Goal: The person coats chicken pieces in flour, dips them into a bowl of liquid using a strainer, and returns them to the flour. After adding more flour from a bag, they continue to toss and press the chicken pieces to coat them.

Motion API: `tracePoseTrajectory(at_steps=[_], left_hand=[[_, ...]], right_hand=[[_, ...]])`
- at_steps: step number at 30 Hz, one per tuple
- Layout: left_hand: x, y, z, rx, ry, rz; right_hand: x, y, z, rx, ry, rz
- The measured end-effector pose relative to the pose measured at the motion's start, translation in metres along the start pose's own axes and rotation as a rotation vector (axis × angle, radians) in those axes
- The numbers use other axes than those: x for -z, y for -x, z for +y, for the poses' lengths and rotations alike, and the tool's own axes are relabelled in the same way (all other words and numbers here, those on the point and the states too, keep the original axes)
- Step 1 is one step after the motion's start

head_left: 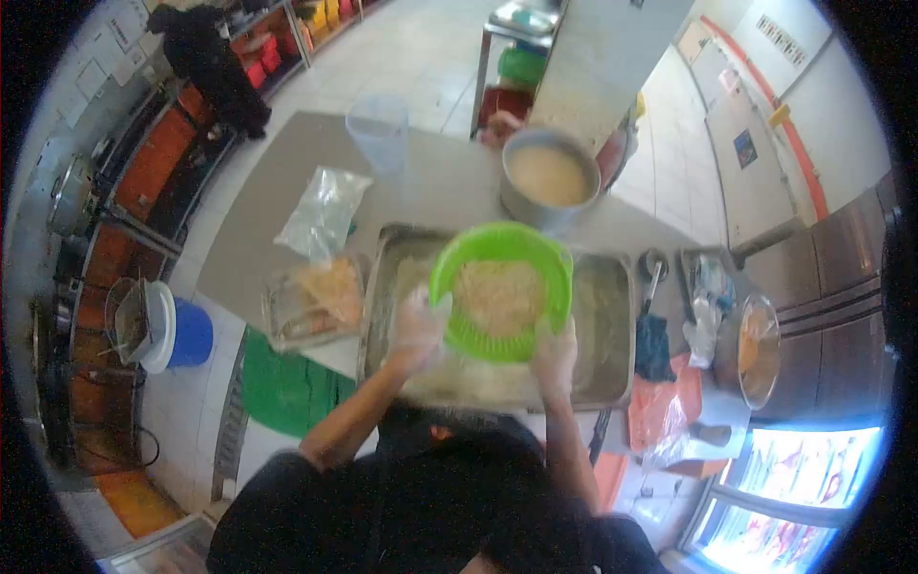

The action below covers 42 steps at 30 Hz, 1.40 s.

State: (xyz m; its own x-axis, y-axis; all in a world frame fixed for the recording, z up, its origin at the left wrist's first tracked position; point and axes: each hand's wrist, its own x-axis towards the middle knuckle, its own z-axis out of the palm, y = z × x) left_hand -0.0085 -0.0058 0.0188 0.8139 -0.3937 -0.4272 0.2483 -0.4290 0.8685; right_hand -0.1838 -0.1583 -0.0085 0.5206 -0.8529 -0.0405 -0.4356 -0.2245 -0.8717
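Over a large metal tray [623,330] dusted with pale flour, I hold a bright green colander [442,263] with both hands. Pale, crumbly-looking food [502,297] fills its bottom. My left hand [419,327], whitened with powder, is closed on the near left of the rim. On the near right side, my right hand [555,356] grips the rim as well, slightly smeared by motion. Left of the tray stands a clear container [277,311] with orange-yellow pieces in it. Beyond the tray is a metal pot [521,203] of cloudy beige liquid.
A co-worker's hand [499,126] is beside the pot. A clear jug [378,134] and a plastic bag [325,212] lie toward the far left of the table [277,182]. On the right are a ladle [655,273] and a steel bowl [760,354]. Another person [210,67] stands far left.
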Motion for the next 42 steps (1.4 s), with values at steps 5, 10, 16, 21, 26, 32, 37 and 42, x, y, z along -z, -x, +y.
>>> tracePoseTrajectory(at_steps=[5, 10, 16, 21, 26, 32, 37, 42], left_hand=[[0.000, -0.021, -0.078, -0.335, 0.134, -0.028], [0.006, -0.030, -0.062, -0.338, 0.073, 0.077], [0.011, -0.019, -0.030, -0.168, -0.138, 0.128], [0.007, -0.011, -0.040, -0.191, -0.120, 0.075], [0.006, 0.000, -0.034, -0.339, -0.325, -0.120], [-0.017, -0.017, -0.058, -0.255, -0.149, -0.232], [-0.021, 0.036, 0.036, -0.020, -0.286, -0.365], [-0.028, 0.006, -0.001, -0.118, 0.245, -0.436]], right_hand=[[-0.029, -0.009, 0.020, -0.124, -0.066, -0.065], [-0.033, -0.009, 0.001, -0.104, -0.140, 0.004], [-0.033, -0.016, 0.007, 0.022, -0.060, -0.038], [-0.027, -0.009, 0.040, -0.082, -0.100, -0.026], [-0.012, 0.023, 0.012, -0.111, -0.347, 0.029], [-0.002, -0.011, 0.052, -0.296, -0.283, 0.024], [0.036, 0.006, 0.058, -0.245, -0.685, -0.073], [0.014, -0.003, 0.040, -0.198, 0.153, 0.097]])
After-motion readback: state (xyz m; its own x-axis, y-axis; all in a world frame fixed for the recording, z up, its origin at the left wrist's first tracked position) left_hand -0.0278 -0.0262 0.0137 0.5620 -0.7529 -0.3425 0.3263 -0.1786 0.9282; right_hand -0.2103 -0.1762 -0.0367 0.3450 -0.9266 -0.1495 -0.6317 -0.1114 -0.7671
